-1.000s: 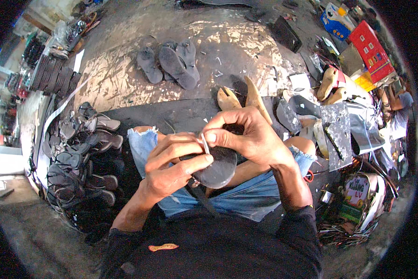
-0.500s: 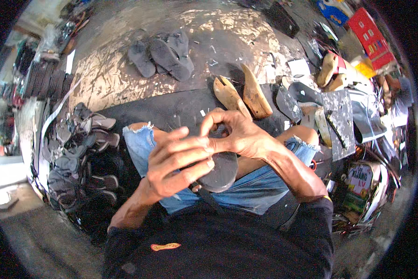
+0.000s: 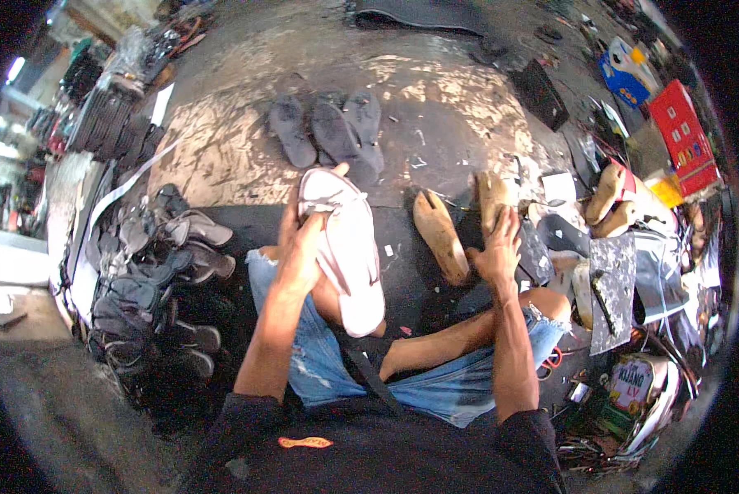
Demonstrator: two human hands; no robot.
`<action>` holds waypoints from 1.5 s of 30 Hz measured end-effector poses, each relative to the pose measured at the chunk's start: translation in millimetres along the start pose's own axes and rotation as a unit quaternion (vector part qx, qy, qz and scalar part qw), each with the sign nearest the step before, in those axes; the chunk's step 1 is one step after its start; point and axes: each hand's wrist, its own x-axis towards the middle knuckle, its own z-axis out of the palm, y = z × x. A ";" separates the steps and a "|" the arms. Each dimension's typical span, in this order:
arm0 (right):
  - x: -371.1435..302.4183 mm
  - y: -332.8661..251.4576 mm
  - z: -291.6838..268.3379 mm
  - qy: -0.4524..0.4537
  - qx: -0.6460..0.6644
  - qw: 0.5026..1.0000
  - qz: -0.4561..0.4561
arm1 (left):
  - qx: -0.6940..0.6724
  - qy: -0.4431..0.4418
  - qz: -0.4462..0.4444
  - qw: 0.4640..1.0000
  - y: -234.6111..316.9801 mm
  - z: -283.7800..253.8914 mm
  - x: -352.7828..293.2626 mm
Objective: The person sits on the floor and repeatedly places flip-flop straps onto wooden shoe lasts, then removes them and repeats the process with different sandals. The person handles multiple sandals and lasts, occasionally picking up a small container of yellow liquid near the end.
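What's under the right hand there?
The right hand partly covers a wooden shoe last, whose far part shows beyond it. The last's near end is hidden, so I can't tell whether the grip is closed on it.

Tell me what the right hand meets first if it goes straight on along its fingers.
The farther-right of the two wooden shoe lasts ahead of the right hand. Fingers overlap it in view, possibly touching already; depth is unclear.

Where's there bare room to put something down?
Mostly bare: the board between the white strip and dark sandals; the mat, bar scraps, between the pale sandal and left wooden foot. Crowded: the sandal pile, and right of the right hand.
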 end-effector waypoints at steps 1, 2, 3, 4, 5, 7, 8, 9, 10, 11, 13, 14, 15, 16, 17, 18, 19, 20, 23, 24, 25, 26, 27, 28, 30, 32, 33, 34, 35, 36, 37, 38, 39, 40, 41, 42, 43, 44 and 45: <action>15.1 13.3 19.3 0.058 0.053 0.997 -0.020 | -0.078 -0.024 -0.009 0.997 -4.1 -0.9 4.4; 29.5 43.9 38.9 0.091 0.117 0.988 -0.040 | -0.158 -0.085 -0.022 0.984 -8.5 -1.3 7.3; 43.0 59.4 52.2 0.120 0.188 0.973 -0.066 | -0.230 -0.084 -0.032 0.969 -6.3 -5.9 6.2; 38.6 56.2 47.0 0.041 0.409 0.911 -0.042 | -0.295 -0.080 -0.037 0.951 -3.8 -13.8 4.2; 7.0 11.6 7.8 -0.025 0.546 0.838 -0.003 | -0.355 -0.071 -0.041 0.931 -1.2 -24.9 1.5; -60.8 -28.5 -69.9 -0.030 0.574 0.815 -0.065 | -0.338 -0.050 -0.003 0.940 -14.2 -48.1 2.8; -88.0 -19.8 -74.6 -0.022 0.598 0.801 -0.038 | -0.292 -0.001 0.018 0.956 -11.0 -49.8 5.2; -122.3 -38.1 -93.5 -0.064 0.682 0.728 0.015 | -0.243 0.048 0.036 0.968 -9.1 -54.0 8.5; -144.6 -37.5 -99.6 -0.143 0.723 0.673 0.060 | -0.253 0.068 0.034 0.964 -9.2 -56.6 10.7; -164.7 -28.6 -89.9 -0.161 0.737 0.649 0.097 | -0.230 0.074 0.045 0.969 -8.9 -51.7 10.2; -189.6 -54.0 -106.4 -0.197 0.746 0.621 0.139 | -0.178 0.091 0.079 0.977 -0.2 -42.5 7.9; -188.9 -55.9 -108.6 -0.222 0.737 0.627 0.121 | -0.193 0.084 0.072 0.975 4.0 -38.7 5.9; -188.5 -57.0 -110.1 -0.250 0.726 0.633 0.103 | -0.189 0.076 0.061 0.977 7.6 -33.2 -0.6; -190.5 -53.5 -100.0 -0.222 0.717 0.654 0.090 | -0.189 0.063 0.051 0.979 9.2 -21.9 -5.1; -192.6 -57.2 -98.8 -0.204 0.685 0.699 0.032 | -0.189 0.051 0.042 0.980 10.9 -9.5 -11.3; -196.7 -69.9 -101.8 -0.162 0.651 0.741 -0.038 | -0.193 -0.002 0.020 0.981 11.7 4.3 -22.6; -200.0 -80.1 -106.9 -0.120 0.609 0.777 -0.105 | -0.164 -0.041 -0.024 0.985 5.3 6.3 -28.7; -197.2 -79.4 -103.7 -0.065 0.539 0.813 -0.213 | -0.182 -0.042 -0.042 0.981 1.7 9.6 -35.3; -211.4 -87.5 -94.3 -0.050 0.553 0.809 -0.194 | -0.229 -0.052 -0.058 0.970 -4.0 16.1 -44.1; -222.1 -92.6 -82.6 -0.026 0.582 0.792 -0.183 | -0.246 -0.059 -0.056 0.966 -3.6 20.0 -45.4; -231.5 -100.3 -78.0 0.000 0.592 0.786 -0.176 | -0.248 -0.068 -0.058 0.964 -8.6 25.3 -50.4; -231.9 -104.3 -67.6 0.050 0.562 0.798 -0.214 | -0.251 -0.078 -0.061 0.963 -15.0 31.6 -58.6; -228.4 -105.8 -59.7 0.101 0.527 0.805 -0.252 | -0.254 -0.089 -0.062 0.961 -19.1 35.7 -63.2; -219.1 -103.4 -61.5 0.126 0.503 0.807 -0.282 | -0.235 -0.117 -0.043 0.964 -21.9 33.7 -63.8; -203.5 -97.6 -59.8 0.060 0.541 0.791 -0.279 | -0.250 -0.109 -0.040 0.961 -26.1 30.1 -54.9; -196.7 -100.7 -61.8 -0.011 0.586 0.774 -0.239 | -0.197 -0.080 -0.018 0.977 -28.0 32.1 -49.0; -198.9 -101.9 -60.3 -0.004 0.581 0.777 -0.243 | -0.229 -0.072 -0.026 0.970 -26.3 31.6 -53.7; -197.5 -99.7 -59.2 0.007 0.571 0.783 -0.248 | -0.265 -0.067 -0.034 0.961 -27.1 34.4 -59.8; -197.4 -97.9 -56.9 0.017 0.561 0.788 -0.253 | -0.301 -0.062 -0.042 0.951 -28.9 35.7 -69.6; -200.2 -96.6 -50.0 0.043 0.537 0.797 -0.271 | -0.227 -0.014 -0.097 0.969 -35.4 35.9 -88.7; -205.0 -92.5 -33.3 0.055 0.467 0.833 -0.292 | -0.145 0.031 -0.147 0.978 -42.1 32.5 -115.1; -210.8 -99.2 -37.4 0.032 0.403 0.862 -0.304 | -0.052 0.066 -0.182 0.980 -51.9 35.9 -137.1; -214.2 -104.1 -42.7 0.006 0.340 0.886 -0.315 | -0.110 0.112 -0.298 0.942 -61.7 23.0 -139.4; -212.3 -104.8 -45.5 -0.080 0.423 0.849 -0.307 | -0.080 0.078 -0.298 0.948 -60.7 3.8 -141.2; -204.1 -95.3 -40.5 -0.146 0.509 0.795 -0.296 | -0.108 0.113 -0.281 0.947 -65.4 -6.8 -134.3; -195.6 -85.0 -41.8 -0.216 0.690 0.676 -0.140 | -0.146 0.087 -0.268 0.948 -54.5 -9.6 -135.0; -196.1 -73.9 -40.9 -0.272 0.820 0.502 0.031 | -0.183 0.065 -0.264 0.945 -41.5 -9.2 -143.1; -186.9 -64.7 -5.8 -0.187 0.752 0.631 0.023 | -0.195 0.026 -0.268 0.943 -30.0 -5.6 -140.5; -184.5 -67.8 -1.2 -0.197 0.654 0.728 -0.060 | -0.201 0.016 -0.276 0.940 -21.2 -3.0 -143.0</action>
